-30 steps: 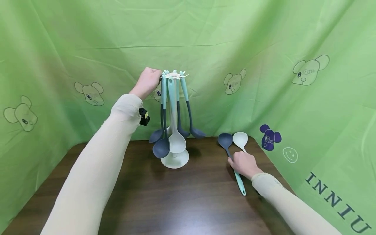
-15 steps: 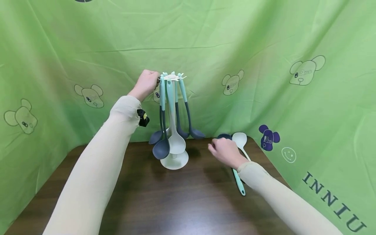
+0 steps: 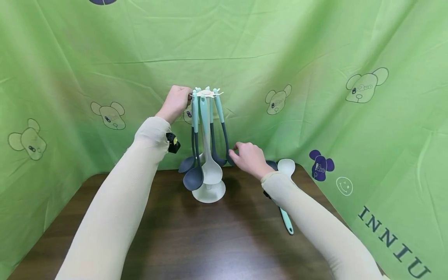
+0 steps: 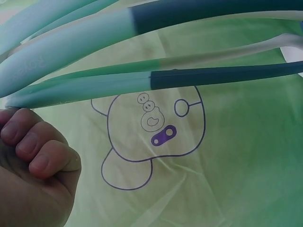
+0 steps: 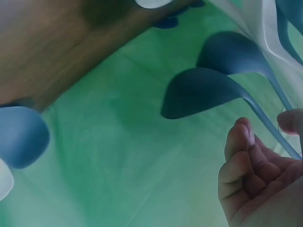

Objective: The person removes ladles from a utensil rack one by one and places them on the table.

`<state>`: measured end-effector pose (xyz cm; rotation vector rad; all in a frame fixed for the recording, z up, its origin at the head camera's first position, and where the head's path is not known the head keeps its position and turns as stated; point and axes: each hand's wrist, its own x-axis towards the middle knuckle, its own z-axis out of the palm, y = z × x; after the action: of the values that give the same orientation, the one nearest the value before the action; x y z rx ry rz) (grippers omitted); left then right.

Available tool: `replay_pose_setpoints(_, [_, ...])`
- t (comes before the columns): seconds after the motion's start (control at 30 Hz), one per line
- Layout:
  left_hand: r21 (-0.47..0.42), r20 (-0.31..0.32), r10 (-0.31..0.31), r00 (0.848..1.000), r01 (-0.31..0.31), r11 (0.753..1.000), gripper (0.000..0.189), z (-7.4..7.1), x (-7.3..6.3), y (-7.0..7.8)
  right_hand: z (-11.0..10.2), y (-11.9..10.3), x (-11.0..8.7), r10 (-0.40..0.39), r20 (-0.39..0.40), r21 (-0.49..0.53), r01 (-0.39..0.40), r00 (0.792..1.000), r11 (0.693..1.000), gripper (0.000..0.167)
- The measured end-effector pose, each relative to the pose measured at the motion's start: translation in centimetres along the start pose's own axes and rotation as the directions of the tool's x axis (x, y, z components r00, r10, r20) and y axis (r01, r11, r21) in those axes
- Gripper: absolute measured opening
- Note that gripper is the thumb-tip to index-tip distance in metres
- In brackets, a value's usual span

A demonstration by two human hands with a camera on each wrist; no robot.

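Observation:
A white utensil stand [image 3: 209, 193] stands at the back middle of the table, hung with several teal-handled utensils. Among them are a white ladle [image 3: 212, 173] and a dark blue ladle [image 3: 193, 179]. My left hand [image 3: 175, 101] grips the stand's top at its left edge; in the left wrist view its curled fingers [image 4: 47, 156] sit beside a teal handle [image 4: 85, 92], the grip point out of frame. On the stand's right, my right hand [image 3: 250, 157] is at a dark blue ladle [image 5: 199, 92]. Its thumb and fingers are apart, either side of the ladle's shaft.
To the right on the table lie a white spoon-like utensil [image 3: 287, 166] and a dark-headed one with a teal handle [image 3: 286, 221], partly hidden by my right arm. A green cloth [image 3: 245, 39] printed with cartoon heads hangs behind and around the brown table [image 3: 196, 241].
My right hand has left the utensils lying at the right and moved left and up to the hanging ladle. The left hand has stayed at the stand's top.

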<state>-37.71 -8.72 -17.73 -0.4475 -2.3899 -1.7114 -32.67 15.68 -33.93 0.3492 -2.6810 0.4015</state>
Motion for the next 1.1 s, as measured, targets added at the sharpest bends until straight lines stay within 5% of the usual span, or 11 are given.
replay_pose_setpoints(0.3, [0.03,-0.002,0.007,1.0,-0.007,1.0,0.045,0.3,0.1,0.0,0.0,-1.7,2.3,0.065,0.006,0.083,-0.065,0.998,0.994,0.033])
replay_pose_setpoints(0.53, [0.048,0.008,0.034,0.999,-0.034,0.998,0.044,0.9,0.3,0.1,0.2,-1.7,2.6,0.08,-0.045,0.12,-0.074,0.996,0.99,0.022])
replay_pose_setpoints(1.1, [0.074,0.025,0.043,0.999,-0.045,0.996,0.043,1.0,0.4,-0.1,-0.8,-1.0,2.9,0.089,-0.072,0.14,-0.078,0.993,0.987,0.028])
